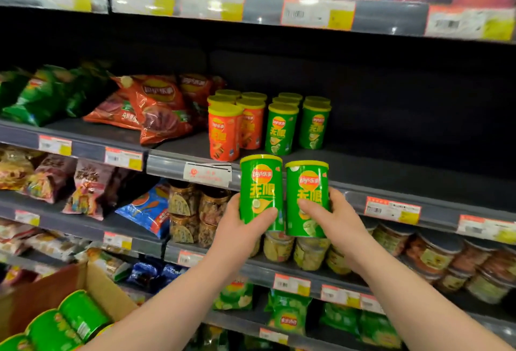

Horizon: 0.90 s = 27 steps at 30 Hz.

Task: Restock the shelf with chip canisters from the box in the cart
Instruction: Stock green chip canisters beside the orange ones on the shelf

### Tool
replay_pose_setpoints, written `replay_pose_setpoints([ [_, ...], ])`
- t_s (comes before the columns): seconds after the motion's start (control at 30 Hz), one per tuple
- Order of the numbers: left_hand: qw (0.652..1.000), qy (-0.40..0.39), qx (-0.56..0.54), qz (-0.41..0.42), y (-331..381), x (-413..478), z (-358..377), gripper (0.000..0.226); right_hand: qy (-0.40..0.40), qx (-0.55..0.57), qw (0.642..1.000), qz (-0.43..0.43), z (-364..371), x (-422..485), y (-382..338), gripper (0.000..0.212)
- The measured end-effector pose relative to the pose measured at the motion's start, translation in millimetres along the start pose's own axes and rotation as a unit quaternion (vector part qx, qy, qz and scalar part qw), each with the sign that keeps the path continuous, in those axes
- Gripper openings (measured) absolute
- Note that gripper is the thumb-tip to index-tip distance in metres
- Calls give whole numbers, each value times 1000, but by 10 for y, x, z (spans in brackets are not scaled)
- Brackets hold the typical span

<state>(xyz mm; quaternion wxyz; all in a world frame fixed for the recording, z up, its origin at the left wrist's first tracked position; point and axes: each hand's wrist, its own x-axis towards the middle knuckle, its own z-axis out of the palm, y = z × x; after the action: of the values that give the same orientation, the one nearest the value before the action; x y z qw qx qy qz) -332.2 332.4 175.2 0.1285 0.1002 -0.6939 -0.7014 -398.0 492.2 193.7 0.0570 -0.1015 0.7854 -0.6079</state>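
My left hand [240, 227] grips a green chip canister [261, 186] upright, and my right hand [332, 220] grips a second green canister [307, 191] beside it. Both are held just in front of the shelf's front rail [363, 186], below the stocked row. On the shelf [391, 160] stand several green canisters [282, 127] and, left of them, several orange canisters [224, 135]. At the bottom left an open cardboard box [69, 283] holds more green canisters [69, 320] lying on their sides.
Orange chip bags [156, 110] and green chip bags [44, 93] lie on the same shelf to the left. The shelf's right part is dark and bare. Clear snack tubs [307, 253] fill the shelf below. Price tags line every rail.
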Motion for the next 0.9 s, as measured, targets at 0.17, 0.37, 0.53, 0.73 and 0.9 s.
replay_pose_setpoints([
  [0.17, 1000, -21, -9, 18, 73, 266, -186, 61, 79, -8, 996, -37, 46, 282, -239, 42],
  [0.37, 998, -44, -18, 30, 86, 418, -283, 44, 128, -14, 990, -51, 9, 574, -396, 52],
  [0.53, 998, -44, -29, 36, 98, 502, -289, 32, 136, -20, 989, -55, -101, 918, -416, 59],
  [0.73, 999, -17, -37, 28, 160, 556, -267, 33, 121, -84, 989, -24, -173, 1392, -292, 80],
  [0.9, 999, 13, -29, 39, 226, 595, -235, 29, 111, -106, 988, -8, -218, 1560, -233, 69],
])
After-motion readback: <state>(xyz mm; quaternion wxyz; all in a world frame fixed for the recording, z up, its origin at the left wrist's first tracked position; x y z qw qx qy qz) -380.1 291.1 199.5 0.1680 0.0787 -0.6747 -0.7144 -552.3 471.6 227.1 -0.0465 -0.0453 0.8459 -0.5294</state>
